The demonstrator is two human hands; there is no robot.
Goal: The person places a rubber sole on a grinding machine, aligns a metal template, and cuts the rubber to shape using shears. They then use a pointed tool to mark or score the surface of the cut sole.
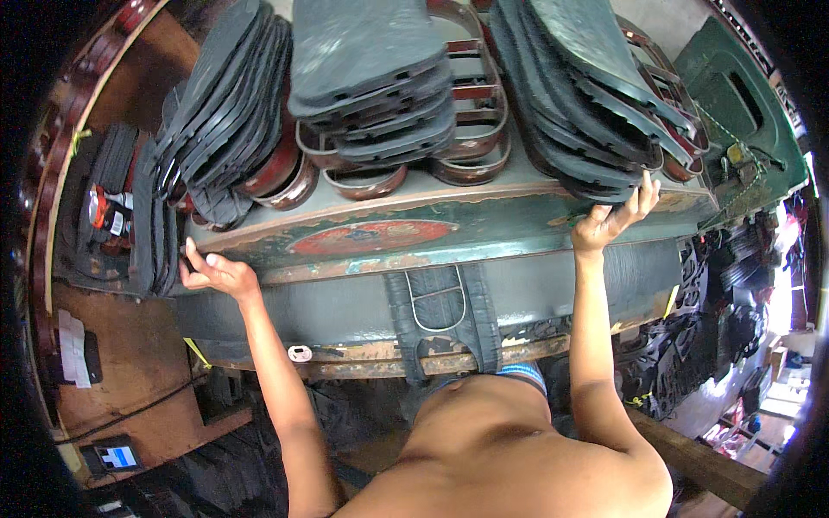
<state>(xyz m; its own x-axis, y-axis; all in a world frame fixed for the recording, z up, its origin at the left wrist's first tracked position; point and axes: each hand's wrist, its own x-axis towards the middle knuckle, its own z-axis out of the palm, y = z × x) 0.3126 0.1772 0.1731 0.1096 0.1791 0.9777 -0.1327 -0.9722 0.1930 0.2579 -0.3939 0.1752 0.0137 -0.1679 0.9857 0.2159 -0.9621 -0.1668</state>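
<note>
My left hand [220, 272] reaches to the left end of a worn green metal bench. Its fingers are apart, with the tips at the edge of several upright black rubber sheets [155, 229]. At the right, my right hand [617, 214] has its fingers bent against the front rounded ends of a stack of black sole-shaped rubber pieces [574, 104]. The thumb lies by the lowest pieces; the contact is partly hidden. A second stack of such pieces [371, 78] stands in the middle, and a leaning stack [237, 104] at the left.
Rusty red-brown sole-shaped metal frames [471, 129] sit among the stacks. A black padded surface [337, 306] runs below the bench front, with a black strip bearing a wire loop [439, 298]. A green metal panel [747, 112] stands right. A small lit screen [117, 457] lies lower left.
</note>
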